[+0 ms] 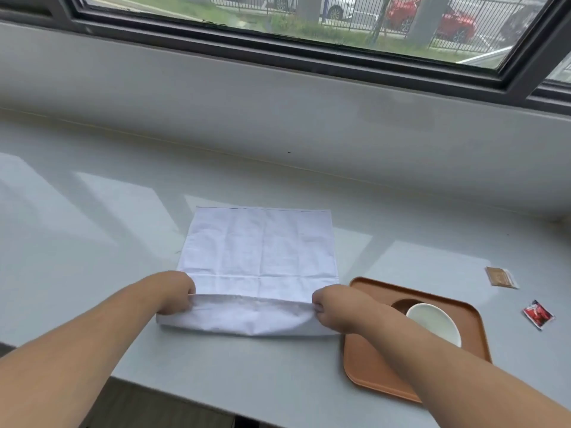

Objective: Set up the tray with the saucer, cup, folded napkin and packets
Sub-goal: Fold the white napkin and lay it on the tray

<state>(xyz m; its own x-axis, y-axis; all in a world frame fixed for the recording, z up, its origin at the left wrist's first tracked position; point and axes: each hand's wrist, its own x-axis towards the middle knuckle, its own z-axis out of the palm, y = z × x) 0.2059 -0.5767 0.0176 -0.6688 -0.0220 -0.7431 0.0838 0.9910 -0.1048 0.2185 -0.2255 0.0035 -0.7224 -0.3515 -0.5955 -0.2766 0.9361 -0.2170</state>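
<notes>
The near hem of the white napkin [259, 261] is being pinched at both corners by the left hand [174, 293] and right hand [332, 307], fingers closed on cloth; its far edge is lying ahead on the table [92, 242], toward the window.

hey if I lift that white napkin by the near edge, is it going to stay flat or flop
Probably flop: the white napkin looks like thin cloth, and the edge pinched by the left hand and right hand already sags between them. It likely weighs little. Its visible creases suggest it will hold a fold once pressed.
</notes>
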